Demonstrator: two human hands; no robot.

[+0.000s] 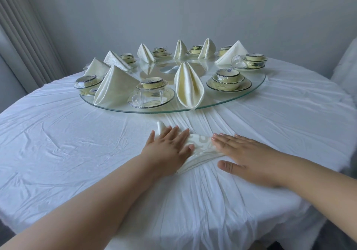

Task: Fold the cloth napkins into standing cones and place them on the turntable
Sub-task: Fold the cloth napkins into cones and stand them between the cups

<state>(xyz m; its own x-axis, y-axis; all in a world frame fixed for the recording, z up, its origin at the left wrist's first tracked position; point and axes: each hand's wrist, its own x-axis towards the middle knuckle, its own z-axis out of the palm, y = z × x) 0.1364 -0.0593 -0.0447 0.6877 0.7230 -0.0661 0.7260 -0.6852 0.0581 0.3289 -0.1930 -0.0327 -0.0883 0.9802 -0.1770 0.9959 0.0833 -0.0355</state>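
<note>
I have a cream patterned napkin [201, 149] lying flat on the white tablecloth [58, 143] of the round table, on the near side, a little short of the rim of the glass turntable [258, 87]. My left hand [168, 149] lies palm down on the napkin's left part, fingers spread and pressed flat on the cloth, with one pointed corner of the napkin sticking up just beyond my fingertips. My right hand [247, 159] lies flat too, fingers together and extended, their tips resting on the napkin's right part, while my thumb is splayed out toward me on the tablecloth. Neither hand pinches anything; both only press down. The part of the napkin between my hands shows a pale swirl pattern and a folded edge that runs toward me. On the turntable, folded napkins already stand upright around the ring: a rounded one [189, 85] at the near edge straight ahead of me, a broad cone [114, 84] to its left, and several more along the far side, the rightmost [231, 53] leaning low. Between them sit stacked yellow-rimmed bowls and plates [229, 79], some wrapped in clear film, and a glass cup [146, 97] lying on a plate near the front.
</note>
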